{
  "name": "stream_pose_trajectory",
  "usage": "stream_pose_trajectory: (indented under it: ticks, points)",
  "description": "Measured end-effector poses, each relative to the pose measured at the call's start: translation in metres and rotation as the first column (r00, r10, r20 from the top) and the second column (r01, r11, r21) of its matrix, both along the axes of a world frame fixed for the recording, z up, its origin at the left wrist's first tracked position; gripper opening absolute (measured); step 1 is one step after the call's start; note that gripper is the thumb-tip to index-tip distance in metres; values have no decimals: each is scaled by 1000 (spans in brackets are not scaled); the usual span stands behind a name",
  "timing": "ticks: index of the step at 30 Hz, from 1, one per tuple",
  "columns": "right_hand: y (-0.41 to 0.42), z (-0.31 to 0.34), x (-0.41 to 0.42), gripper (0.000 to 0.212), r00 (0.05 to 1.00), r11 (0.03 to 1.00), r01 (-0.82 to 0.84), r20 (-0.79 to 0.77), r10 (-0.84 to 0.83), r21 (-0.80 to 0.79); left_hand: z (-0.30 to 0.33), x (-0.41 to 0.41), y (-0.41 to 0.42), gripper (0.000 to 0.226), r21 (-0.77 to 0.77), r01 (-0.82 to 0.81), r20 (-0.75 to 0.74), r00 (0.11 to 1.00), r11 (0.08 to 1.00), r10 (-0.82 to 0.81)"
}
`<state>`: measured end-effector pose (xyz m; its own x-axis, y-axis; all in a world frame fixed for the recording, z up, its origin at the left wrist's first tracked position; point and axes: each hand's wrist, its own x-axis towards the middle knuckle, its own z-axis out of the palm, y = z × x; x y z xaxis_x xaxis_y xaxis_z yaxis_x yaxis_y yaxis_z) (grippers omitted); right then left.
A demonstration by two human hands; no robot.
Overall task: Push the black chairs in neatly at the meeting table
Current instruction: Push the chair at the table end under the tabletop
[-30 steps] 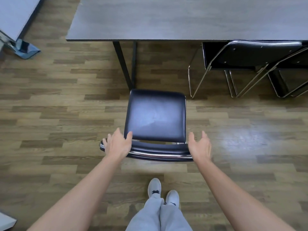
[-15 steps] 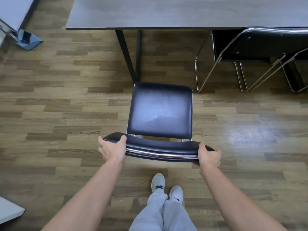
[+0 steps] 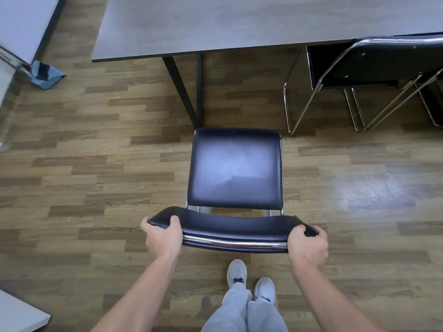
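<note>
The chair (image 3: 236, 168) at centre has a smooth, glossy black leather-like seat and a chromed metal frame (bright and polished). The counter (image 3: 239, 22) at top is matt grey wood-grain. The floor (image 3: 96, 168) is wood-look planks, shiny at right.

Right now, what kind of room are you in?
Probably an office meeting room. A long dark grey wooden table stands on wood-plank flooring, and matching black padded chairs with chrome frames sit by it: one held by both hands, another already tucked under.
</note>
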<state>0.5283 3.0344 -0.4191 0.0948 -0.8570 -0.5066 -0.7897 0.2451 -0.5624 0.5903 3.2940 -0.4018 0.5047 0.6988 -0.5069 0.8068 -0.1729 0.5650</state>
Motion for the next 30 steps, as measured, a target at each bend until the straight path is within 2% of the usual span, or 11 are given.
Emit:
stream_pose_trajectory:
  ticks: [4,15,30]
  points:
    - [-1,-3,7,38,1000,999,-1,-5,1,-52,2,5,-6,73,7,-28,0,1000,1000,28]
    - [-22,-1,52,39,1000,999,-14,-15,13,-46,3,42,-21,74,-28,13,43,999,1000,-12]
    - [-48,-7,113,39,1000,997,-31,-6,31,-68,-3,101,-43,75,2,22,49,999,1000,-22]
